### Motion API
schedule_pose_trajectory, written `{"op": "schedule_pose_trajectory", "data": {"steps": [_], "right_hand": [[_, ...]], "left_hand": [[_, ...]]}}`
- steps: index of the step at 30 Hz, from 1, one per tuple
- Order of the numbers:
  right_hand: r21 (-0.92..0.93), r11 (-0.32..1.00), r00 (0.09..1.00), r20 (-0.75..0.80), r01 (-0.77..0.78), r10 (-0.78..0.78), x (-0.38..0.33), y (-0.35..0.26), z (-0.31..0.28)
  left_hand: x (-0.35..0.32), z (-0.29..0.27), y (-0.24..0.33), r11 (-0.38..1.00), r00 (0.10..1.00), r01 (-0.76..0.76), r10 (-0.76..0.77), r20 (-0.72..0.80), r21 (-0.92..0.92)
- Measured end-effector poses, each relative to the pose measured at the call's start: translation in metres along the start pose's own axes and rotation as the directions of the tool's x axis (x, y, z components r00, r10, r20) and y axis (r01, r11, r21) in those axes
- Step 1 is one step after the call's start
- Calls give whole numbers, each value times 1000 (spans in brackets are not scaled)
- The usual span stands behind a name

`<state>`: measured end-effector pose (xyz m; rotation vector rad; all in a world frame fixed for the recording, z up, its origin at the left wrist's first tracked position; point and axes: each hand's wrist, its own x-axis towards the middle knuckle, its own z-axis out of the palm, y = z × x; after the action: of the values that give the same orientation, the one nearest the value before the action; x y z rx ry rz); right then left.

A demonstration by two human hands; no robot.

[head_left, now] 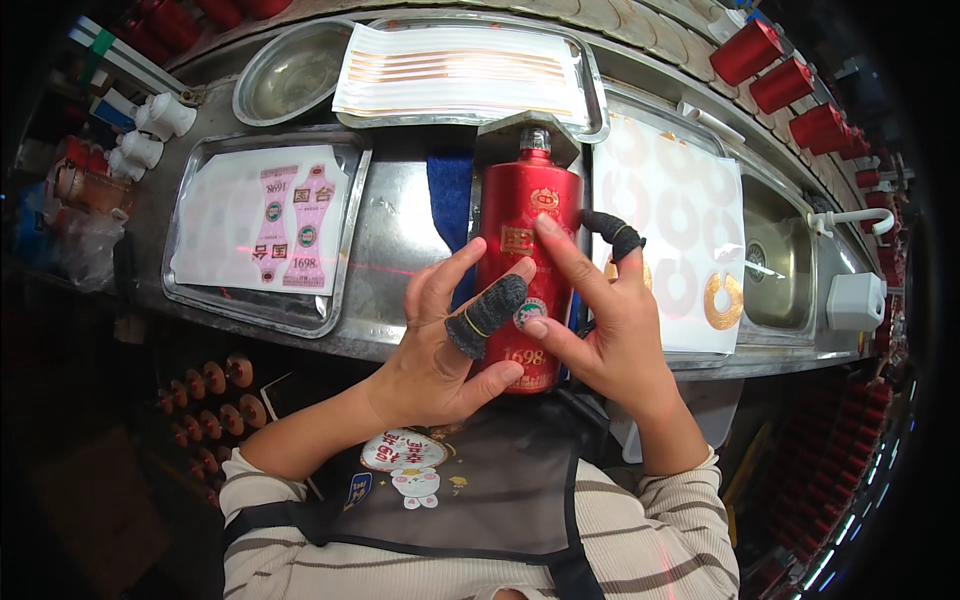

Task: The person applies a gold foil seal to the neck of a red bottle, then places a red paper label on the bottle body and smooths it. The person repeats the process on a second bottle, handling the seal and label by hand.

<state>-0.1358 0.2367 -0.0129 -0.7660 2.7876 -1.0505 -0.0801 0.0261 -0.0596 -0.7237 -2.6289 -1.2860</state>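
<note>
A red bottle (530, 370) with a clear-topped neck lies tilted in front of me, its neck away from me against a dark, angular metal block (497, 140). Gold emblems and a small round green-and-white label (529, 313) show on its front. My left hand (435, 345) rests along its left side, fingers apart, a grey knit cover with a yellow band on one finger. On the right side, my right hand (610, 320) has its index fingertip and thumb touching the bottle's front. Another of its fingers wears a dark cover and sticks out.
Metal trays hold pink labels (308, 225) at left, gold-brown strips (450, 65) at the back and ring-shaped stickers (723, 300) at right. A steel bowl (290, 75) stands back left. Right is a sink (775, 255) with a white faucet (855, 220); red bottles (745, 52) line the belt.
</note>
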Motion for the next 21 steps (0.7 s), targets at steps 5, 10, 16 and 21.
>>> {"op": "schedule_pose_trajectory", "data": {"steps": [5,10,16,21], "right_hand": [[36,999,1000,-9,-29,29,4,3,6],[46,995,996,34,-87,86,5,0,2],[19,999,1000,0,-27,27,5,1,2],[22,999,999,12,-34,34,8,0,3]], "left_hand": [[2,2,-5,1000,1000,-21,20,-17,-3],[5,0,-3,1000,1000,-6,5,-25,-14],[2,0,-7,999,999,-33,33,-25,0],[5,-1,-10,999,1000,1,-2,-25,-51]]}}
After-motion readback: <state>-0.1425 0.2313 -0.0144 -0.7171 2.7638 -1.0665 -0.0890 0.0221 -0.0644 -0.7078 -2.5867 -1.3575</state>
